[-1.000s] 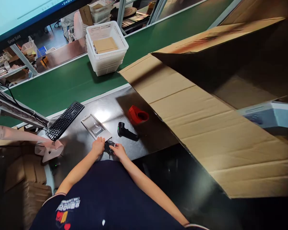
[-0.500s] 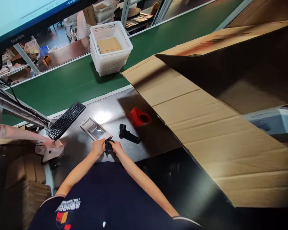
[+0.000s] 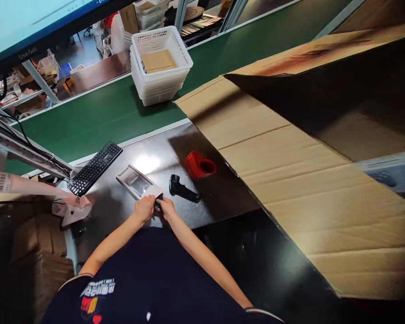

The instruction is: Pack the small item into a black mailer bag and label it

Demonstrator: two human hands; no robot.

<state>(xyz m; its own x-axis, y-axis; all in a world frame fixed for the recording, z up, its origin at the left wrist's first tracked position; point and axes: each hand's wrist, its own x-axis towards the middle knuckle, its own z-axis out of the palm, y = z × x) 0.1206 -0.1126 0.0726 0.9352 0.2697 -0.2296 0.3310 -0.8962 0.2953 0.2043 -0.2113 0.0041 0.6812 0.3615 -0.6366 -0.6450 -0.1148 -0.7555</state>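
My left hand (image 3: 144,208) and my right hand (image 3: 167,207) meet at the near edge of the dark worktable (image 3: 155,157), both gripping a small black object (image 3: 157,204) that is mostly hidden between them. Just beyond my hands lies a flat grey tray (image 3: 137,182) with a phone-shaped recess. A black barcode scanner (image 3: 182,189) rests on the table right of the tray, and a red tape dispenser (image 3: 200,164) sits behind it.
A black keyboard (image 3: 95,167) lies at the left. A stack of white baskets (image 3: 160,65) stands on the green conveyor belt (image 3: 97,117). A large open cardboard box (image 3: 297,157) fills the right side. A monitor (image 3: 27,22) hangs above left.
My hands have drawn closer together around the small black object. The camera view has shifted slightly, so everything sits a little further right.
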